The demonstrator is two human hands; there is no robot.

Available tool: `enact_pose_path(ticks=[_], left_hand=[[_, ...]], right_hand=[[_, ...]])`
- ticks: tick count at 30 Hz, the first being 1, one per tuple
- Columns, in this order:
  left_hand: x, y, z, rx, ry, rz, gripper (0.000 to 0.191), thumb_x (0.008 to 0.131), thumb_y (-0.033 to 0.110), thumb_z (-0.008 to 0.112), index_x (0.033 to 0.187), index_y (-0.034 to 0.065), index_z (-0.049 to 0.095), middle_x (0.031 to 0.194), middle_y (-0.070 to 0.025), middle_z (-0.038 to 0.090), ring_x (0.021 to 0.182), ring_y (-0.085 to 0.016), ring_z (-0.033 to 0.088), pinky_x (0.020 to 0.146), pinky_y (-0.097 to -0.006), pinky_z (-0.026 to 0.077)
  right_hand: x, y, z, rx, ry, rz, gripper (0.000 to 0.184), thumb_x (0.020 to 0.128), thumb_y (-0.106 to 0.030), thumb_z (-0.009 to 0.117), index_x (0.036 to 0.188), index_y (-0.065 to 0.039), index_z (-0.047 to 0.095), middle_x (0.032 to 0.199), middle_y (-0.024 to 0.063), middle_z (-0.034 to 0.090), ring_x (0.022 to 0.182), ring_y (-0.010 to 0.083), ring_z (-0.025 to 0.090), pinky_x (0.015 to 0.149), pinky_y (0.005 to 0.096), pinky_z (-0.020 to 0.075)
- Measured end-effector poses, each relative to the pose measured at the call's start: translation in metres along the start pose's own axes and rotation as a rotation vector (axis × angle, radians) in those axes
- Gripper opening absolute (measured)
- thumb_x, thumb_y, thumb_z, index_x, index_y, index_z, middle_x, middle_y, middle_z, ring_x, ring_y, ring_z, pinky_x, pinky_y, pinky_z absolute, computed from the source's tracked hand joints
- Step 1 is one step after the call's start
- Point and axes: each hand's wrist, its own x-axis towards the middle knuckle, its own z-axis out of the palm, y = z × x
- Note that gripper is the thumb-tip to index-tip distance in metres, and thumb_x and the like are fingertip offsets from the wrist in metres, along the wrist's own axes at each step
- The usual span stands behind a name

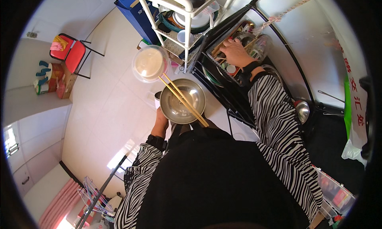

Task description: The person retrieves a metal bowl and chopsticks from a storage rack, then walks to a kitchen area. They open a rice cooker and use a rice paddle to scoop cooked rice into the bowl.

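Observation:
A shiny metal bowl is in front of me, with a pair of yellowish chopsticks lying across its rim. My left hand is at the bowl's lower left, its fingers mostly hidden under or behind the bowl. Beside that hand a white cup with a dark inside shows partly from behind the bowl. My right hand reaches into a clear plastic bin of mixed small items on a black rack; what its fingertips touch cannot be made out. A clear jar lies just right of that hand.
A cream shelf cart with dishes stands at the top, beside a blue box. A round lidded plastic tub is near its foot. The black rack rises on the right. A red chair stands at the far left.

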Motion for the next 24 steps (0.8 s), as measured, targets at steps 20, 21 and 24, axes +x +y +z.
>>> enact_pose_path(ticks=[20,21,24], left_hand=[[-0.007,-0.003,-0.005,-0.04,0.036,-0.027,0.031,0.087,0.018,0.048,0.109,-0.0025,0.055,0.097,-0.0076,0.061,0.083,-0.015,0.058,0.07,-0.0266,0.047],[-0.007,-0.004,-0.005,-0.046,0.02,-0.008,0.031,0.087,0.018,0.048,0.109,-0.0025,0.055,0.097,-0.0077,0.061,0.083,-0.015,0.058,0.07,-0.0266,0.047],[-0.008,-0.007,-0.006,-0.042,0.011,0.001,0.031,0.087,0.019,0.048,0.109,-0.0027,0.055,0.097,-0.008,0.061,0.082,-0.015,0.058,0.07,-0.0266,0.047]], right_hand=[[-0.093,0.008,-0.019,0.048,0.09,-0.103,0.016,0.062,-0.005,0.053,0.077,-0.004,0.058,0.078,0.0081,0.049,0.081,0.0268,0.048,0.075,0.0357,0.0353],[-0.094,0.006,-0.02,0.073,0.117,-0.11,0.015,0.062,-0.005,0.053,0.076,-0.004,0.057,0.078,0.0082,0.049,0.08,0.0268,0.048,0.075,0.0356,0.0353],[-0.089,-0.005,-0.019,0.102,0.138,-0.071,0.012,0.062,-0.004,0.053,0.074,-0.004,0.055,0.078,0.0084,0.048,0.08,0.0269,0.047,0.075,0.0355,0.0353]])
